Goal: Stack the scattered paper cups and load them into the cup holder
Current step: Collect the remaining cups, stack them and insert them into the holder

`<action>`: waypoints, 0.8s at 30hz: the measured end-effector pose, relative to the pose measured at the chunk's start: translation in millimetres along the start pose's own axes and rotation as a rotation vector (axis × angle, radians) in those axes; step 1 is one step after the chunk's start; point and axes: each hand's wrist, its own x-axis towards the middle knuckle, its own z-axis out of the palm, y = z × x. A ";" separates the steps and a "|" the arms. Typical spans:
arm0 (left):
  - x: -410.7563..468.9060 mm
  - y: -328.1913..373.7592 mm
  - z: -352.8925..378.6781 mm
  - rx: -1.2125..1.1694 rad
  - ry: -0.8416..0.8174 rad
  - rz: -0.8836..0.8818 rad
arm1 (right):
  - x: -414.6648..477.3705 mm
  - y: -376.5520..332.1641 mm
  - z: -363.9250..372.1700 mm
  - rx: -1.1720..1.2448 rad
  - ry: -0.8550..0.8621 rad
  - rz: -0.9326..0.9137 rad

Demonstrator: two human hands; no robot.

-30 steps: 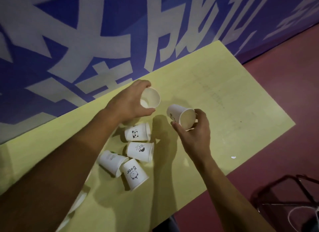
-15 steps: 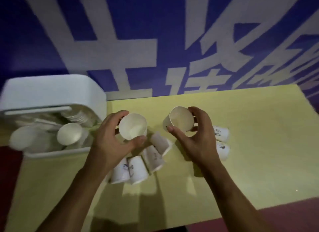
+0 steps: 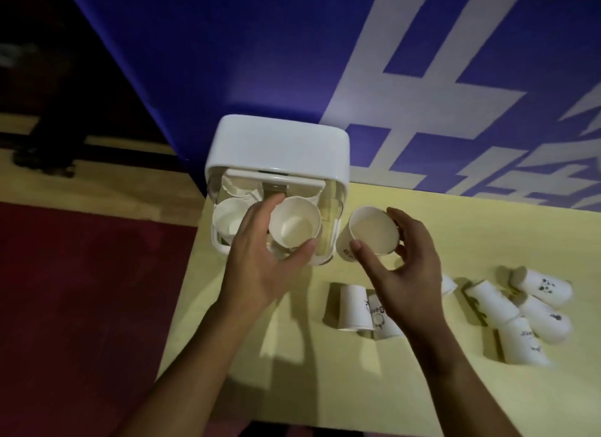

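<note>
Paper cups (image 3: 294,230) — two held — one holder (image 3: 279,144).

Cup holder (image 3: 283,147): white rounded box, standing at the left end of the table (image 3: 357,388), open side showing.
Stored cups (image 3: 229,223): white, sitting nested inside the holder.
Left-hand cup (image 3: 294,226): white, mouth up, hanging over the holder's opening, the left hand (image 3: 260,267) gripping it.
Right-hand cup (image 3: 370,233): printed, tilting just beside the holder, the right hand (image 3: 406,274) gripping it.
Near cups (image 3: 353,306): two, lying on their sides.
Far cups (image 3: 533,309): a cluster, lying tumbled well to the right.

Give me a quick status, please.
Left hand grips one cup over the holder. Right hand grips a second cup beside it. Loose cups lie on table.
</note>
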 end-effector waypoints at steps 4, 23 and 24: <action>15.8 -13.5 15.1 0.039 -0.065 0.012 | 4.5 -0.7 3.9 -0.007 0.010 0.015; 32.4 -58.6 23.2 0.114 -0.385 -0.193 | 25.6 -14.4 59.3 0.000 -0.092 -0.074; 29.2 -60.2 18.6 0.081 -0.371 -0.209 | 24.9 -11.8 64.0 -0.007 -0.109 -0.081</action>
